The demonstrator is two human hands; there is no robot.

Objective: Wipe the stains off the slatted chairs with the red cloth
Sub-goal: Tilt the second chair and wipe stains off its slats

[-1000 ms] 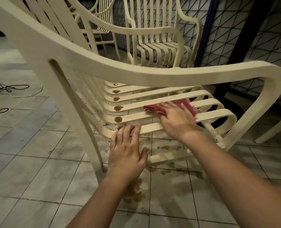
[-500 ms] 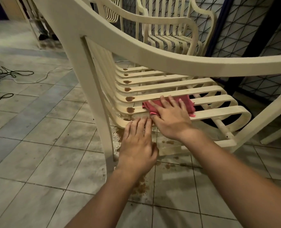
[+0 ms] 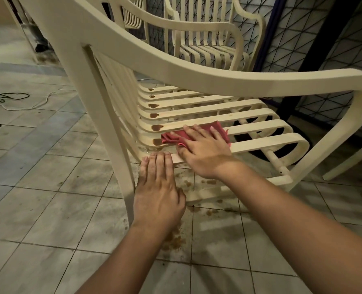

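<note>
2 bare hands work under the arched near armrest of a cream slatted plastic chair [image 3: 197,81]. The right hand [image 3: 205,151] lies flat on a crumpled red cloth [image 3: 217,129], its fingers [image 3: 191,132] straight and spread, pressing the cloth onto the nearest seat slats and gripping nothing. The cloth spans about 2 slats. Its left edge sits just beside the nearest brown stain [image 3: 157,141], and its right corner pokes out past the little finger.

The left hand [image 3: 157,192] is stretched out palm down with its fingers straight and close together. The tips rest on the edge of the nearest slat, beside the right hand's thumb, and hold nothing.

A row of brown stains [image 3: 155,127] marks the left ends of the slats where they curve up into the backrest. The right halves of the slats lie bare up to their looped front edge. Brown drips [image 3: 173,240] spot the pale tiled floor [image 3: 48,209] below the seat.

A second cream slatted chair [image 3: 207,39] stands behind, against a black wire mesh panel [image 3: 303,39]. Left of the near chair the floor is open as far as some black cables [image 3: 4,96].
</note>
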